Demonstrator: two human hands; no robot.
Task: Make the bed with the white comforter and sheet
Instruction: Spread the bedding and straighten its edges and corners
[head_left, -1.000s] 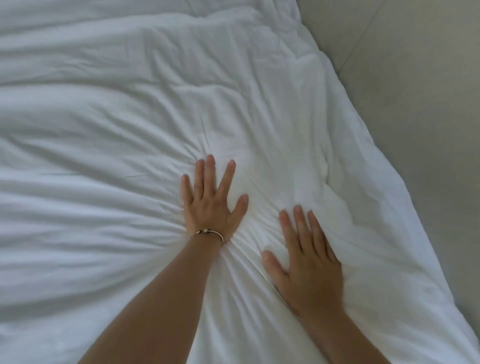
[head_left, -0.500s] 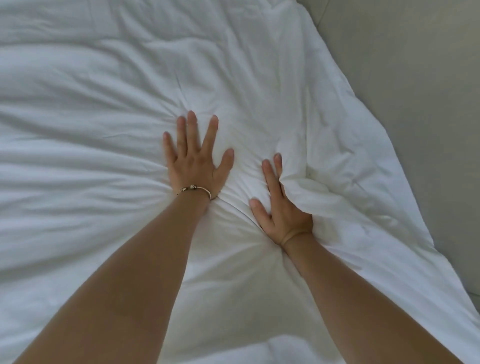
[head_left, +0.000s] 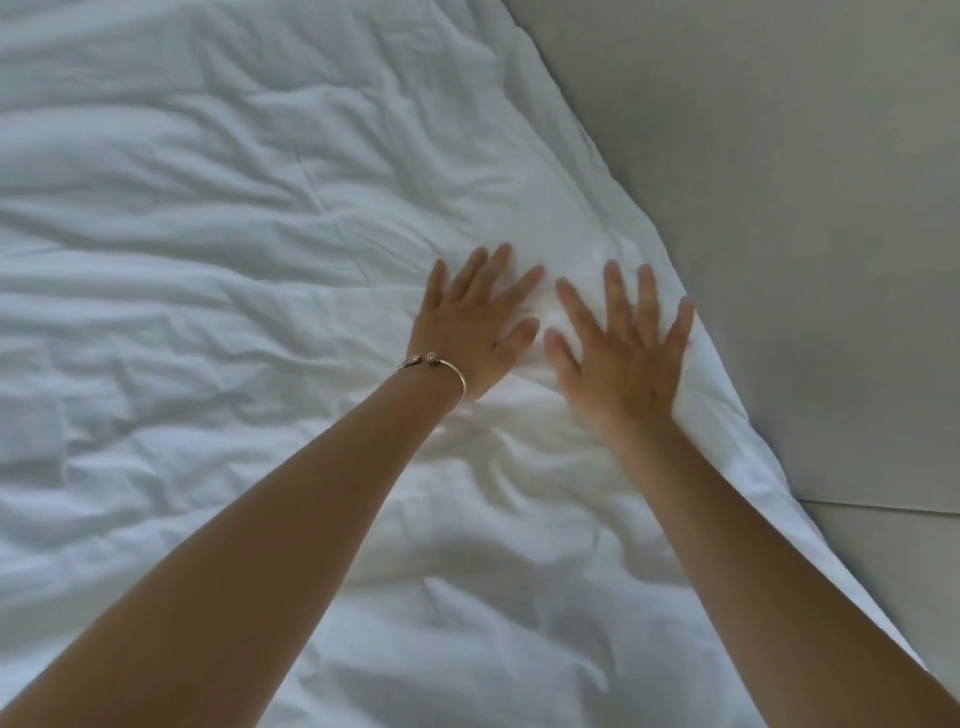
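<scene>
- Grey floor (head_left: 805, 208) runs along the bed's right side.
- White comforter (head_left: 234, 260) covers the whole bed, pretty wrinkly, creases all over.
- Left hand (head_left: 472, 327) with a bracelet (head_left: 441, 366) lies flat on it, fingers spread.
- Right hand (head_left: 623, 353) just beside it near the edge, fingers straight too, gripping nothing.

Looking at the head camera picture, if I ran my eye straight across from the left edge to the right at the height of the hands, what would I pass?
Rumpled white comforter → left hand, a bracelet on its wrist → right hand, flat near the comforter's edge → bare grey floor.
</scene>
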